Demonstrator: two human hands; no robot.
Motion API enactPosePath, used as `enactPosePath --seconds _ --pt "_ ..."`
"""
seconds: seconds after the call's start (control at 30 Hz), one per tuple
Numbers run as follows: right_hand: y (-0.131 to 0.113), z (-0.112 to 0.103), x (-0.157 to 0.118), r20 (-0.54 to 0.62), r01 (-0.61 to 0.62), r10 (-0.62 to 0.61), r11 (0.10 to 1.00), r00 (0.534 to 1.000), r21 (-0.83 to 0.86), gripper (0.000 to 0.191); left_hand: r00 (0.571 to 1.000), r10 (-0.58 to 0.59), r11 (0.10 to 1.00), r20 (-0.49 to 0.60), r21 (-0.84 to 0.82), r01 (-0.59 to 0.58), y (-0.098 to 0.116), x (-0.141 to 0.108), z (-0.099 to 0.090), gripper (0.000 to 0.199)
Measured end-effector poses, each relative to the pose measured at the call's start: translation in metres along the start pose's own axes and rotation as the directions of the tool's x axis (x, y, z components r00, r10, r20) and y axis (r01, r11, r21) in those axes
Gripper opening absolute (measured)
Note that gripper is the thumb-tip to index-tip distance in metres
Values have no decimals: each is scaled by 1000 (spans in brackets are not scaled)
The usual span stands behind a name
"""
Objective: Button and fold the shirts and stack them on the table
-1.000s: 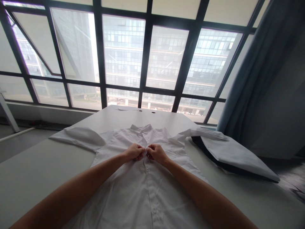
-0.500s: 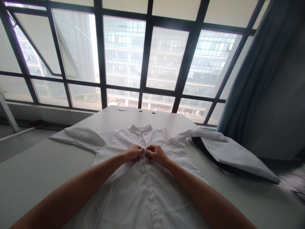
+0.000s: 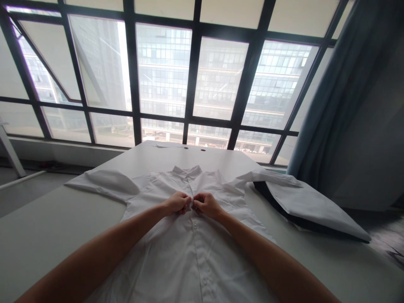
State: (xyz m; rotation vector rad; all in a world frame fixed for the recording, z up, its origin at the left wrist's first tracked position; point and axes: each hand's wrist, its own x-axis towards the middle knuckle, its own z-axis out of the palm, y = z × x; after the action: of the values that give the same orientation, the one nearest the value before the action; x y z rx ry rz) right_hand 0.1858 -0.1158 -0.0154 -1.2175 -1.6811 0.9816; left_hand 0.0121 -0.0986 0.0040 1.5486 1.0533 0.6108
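Observation:
A white button-up shirt (image 3: 170, 252) lies front up before me, its collar (image 3: 187, 171) at the far end and its sleeves spread to both sides. My left hand (image 3: 179, 203) pinches the edge of the front placket at chest height. Close against it, my right hand (image 3: 206, 203) pinches the facing edge of the same placket. The fabric is slightly raised between my fingertips. Whatever button may be under the fingers is hidden. Below the hands, a small button (image 3: 195, 226) shows on the placket.
The shirt rests on a white table (image 3: 41, 235) with two dark round holes near its far edge. On the right lies a stack of folded white and dark cloth (image 3: 315, 206), touched by a sleeve. Behind stand large framed windows and a blue-grey curtain (image 3: 328, 105).
Both hands stay at the same spot on the placket. The fabric edge between the fingertips has shifted slightly and now stands up a little more.

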Motion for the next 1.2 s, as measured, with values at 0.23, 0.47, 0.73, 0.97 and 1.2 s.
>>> enactPosePath --seconds 0.23,0.47,0.73,0.97,1.2 --pt "-7 -2 -1 13 -80 80 996 997 38 19 999 27 999 -32 20 -27 0 0 2 37" --pt "-10 -1 0 -22 -144 147 984 989 104 24 999 29 999 -35 26 -28 3 -3 3 42" --pt "-9 1 -3 -64 -108 119 984 991 145 20 998 -9 1000 -55 11 10 6 -2 4 38" --pt "-10 0 -3 -4 -111 115 973 993 202 16 998 -29 999 -48 -29 28 13 -8 6 33" --pt "-4 4 0 -46 -4 6 999 999 39 20 998 -45 998 -47 -37 43 16 -12 5 23"
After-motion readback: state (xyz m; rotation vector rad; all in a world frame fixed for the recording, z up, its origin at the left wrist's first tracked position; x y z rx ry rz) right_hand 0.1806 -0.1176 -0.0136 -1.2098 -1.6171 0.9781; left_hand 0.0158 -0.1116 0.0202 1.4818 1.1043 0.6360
